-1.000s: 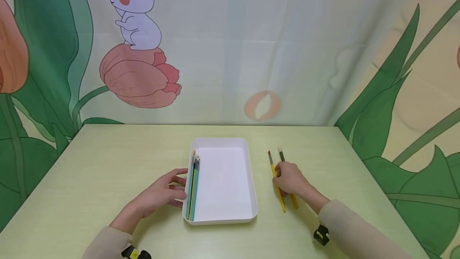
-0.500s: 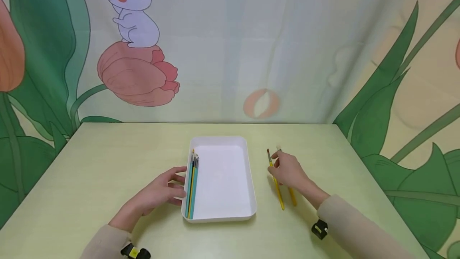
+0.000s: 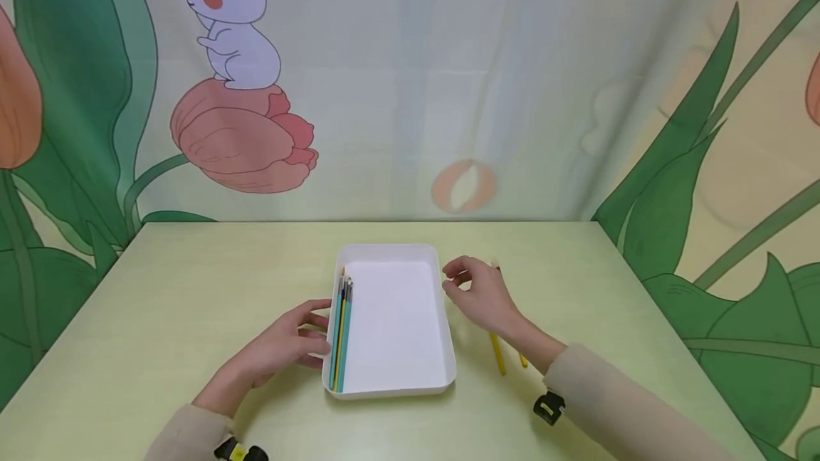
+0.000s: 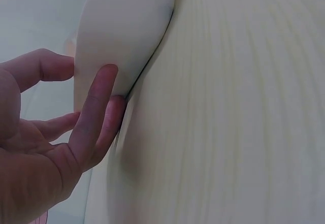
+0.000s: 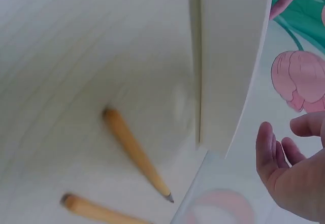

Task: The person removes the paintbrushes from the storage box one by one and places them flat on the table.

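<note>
A white rectangular tray sits on the table with several thin teal and yellow paintbrushes lying lengthwise along its left wall. My left hand touches the tray's left side; in the left wrist view its fingers lie against the outer wall. Just off the tray's right rim hovers my right hand, fingers loosely bent and holding nothing. Beneath and behind it, two yellow-handled paintbrushes lie on the table, partly hidden in the head view. Both show in the right wrist view, the nearer brush and another brush.
The pale wooden table extends to both sides of the tray. Behind it hangs a curtain printed with a rabbit, tulips and leaves. Each wrist carries a small black camera mount.
My right hand has left the two yellow brushes and moved left toward the tray's right rim with nothing in its fingers. My left hand stays at the tray's left side.
</note>
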The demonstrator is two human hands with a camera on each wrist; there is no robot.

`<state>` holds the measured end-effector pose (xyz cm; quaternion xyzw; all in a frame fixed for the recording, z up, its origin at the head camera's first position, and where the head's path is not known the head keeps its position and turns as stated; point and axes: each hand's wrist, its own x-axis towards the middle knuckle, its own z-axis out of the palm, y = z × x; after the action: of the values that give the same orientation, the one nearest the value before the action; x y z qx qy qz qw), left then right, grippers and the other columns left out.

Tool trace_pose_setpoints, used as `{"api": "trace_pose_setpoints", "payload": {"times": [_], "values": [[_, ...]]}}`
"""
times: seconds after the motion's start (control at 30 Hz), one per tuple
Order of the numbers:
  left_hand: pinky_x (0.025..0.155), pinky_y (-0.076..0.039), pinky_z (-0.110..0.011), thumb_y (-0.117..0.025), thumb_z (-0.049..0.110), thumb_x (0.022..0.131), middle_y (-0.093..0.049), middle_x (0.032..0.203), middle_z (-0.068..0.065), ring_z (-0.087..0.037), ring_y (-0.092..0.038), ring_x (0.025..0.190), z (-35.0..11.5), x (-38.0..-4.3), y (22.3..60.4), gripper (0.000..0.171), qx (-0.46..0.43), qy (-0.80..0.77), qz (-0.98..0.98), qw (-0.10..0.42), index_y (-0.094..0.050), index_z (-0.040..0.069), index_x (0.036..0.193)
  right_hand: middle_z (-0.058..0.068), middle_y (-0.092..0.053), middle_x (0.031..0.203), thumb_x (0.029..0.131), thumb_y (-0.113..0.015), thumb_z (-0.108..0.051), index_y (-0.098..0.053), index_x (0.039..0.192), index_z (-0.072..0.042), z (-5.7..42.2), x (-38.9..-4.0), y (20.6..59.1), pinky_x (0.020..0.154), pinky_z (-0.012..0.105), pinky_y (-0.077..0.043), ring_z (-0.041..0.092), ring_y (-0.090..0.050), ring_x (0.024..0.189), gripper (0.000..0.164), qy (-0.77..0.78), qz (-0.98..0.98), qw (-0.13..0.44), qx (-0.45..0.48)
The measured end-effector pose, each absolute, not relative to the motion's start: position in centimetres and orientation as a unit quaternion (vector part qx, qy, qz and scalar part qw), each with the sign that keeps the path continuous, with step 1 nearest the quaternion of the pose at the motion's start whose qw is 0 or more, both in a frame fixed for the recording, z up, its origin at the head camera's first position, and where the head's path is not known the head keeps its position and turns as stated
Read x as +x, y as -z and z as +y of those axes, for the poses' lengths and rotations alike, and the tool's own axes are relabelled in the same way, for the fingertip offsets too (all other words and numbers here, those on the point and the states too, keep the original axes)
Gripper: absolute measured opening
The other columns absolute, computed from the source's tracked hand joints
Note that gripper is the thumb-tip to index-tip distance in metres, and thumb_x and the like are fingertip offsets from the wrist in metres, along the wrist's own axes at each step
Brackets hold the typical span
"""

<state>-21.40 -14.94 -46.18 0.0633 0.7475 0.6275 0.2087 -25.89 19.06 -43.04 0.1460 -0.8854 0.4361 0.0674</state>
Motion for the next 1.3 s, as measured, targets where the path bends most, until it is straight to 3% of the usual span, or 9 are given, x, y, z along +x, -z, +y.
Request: {"api": "trace_pose_setpoints", "payload": {"times": [0.27,0.47,0.73,1.3], "values": [[0.082,-0.061,-0.047,-0.07,0.0,0.089,-0.045,0.135,-0.026,-0.033,-0.06,0.109,-14.9,-21.6,46.3,0.077,0.066,-0.631,0.743,0.213,-0.032,0.002,0.156,0.016,-0.067,0.12,0.095,-0.067,-0.01,-0.063,0.127,0.001,16.3,-25.5,43.1,0.077,0.031,-0.059,0.022,-0.068,0.103,0.034,-0.472,-0.863,-0.027,0.175],[0.082,-0.061,-0.047,-0.069,-0.001,0.088,-0.044,0.135,-0.028,-0.034,-0.06,0.109,-14.5,-21.6,46.4,0.079,0.072,-0.633,0.741,0.211,-0.03,0.0,0.156,0.02,-0.064,0.124,0.096,-0.067,-0.009,-0.058,0.132,0.007,14.5,-25.7,43.8,0.078,0.031,-0.061,0.026,-0.067,0.106,0.041,-0.515,-0.834,-0.12,0.158],[0.081,-0.061,-0.047,-0.071,0.0,0.088,-0.047,0.134,-0.026,-0.032,-0.061,0.107,-13.9,-21.5,46.3,0.078,0.062,-0.631,0.743,0.216,-0.032,0.001,0.156,0.022,-0.061,0.125,0.096,-0.068,-0.003,-0.051,0.137,0.012,12.9,-25.3,44.8,0.081,0.039,-0.062,0.032,-0.068,0.105,0.047,-0.596,-0.761,-0.24,0.089],[0.08,-0.061,-0.048,-0.069,0.0,0.087,-0.045,0.134,-0.027,-0.032,-0.061,0.106,-13.1,-21.7,46.5,0.079,0.082,-0.64,0.733,0.215,-0.031,-0.001,0.156,0.025,-0.057,0.134,0.1,-0.061,-0.004,-0.045,0.142,0.015,10.9,-25.0,45.2,0.089,0.045,-0.059,0.032,-0.064,0.115,0.049,-0.659,-0.684,-0.307,0.057]]}}
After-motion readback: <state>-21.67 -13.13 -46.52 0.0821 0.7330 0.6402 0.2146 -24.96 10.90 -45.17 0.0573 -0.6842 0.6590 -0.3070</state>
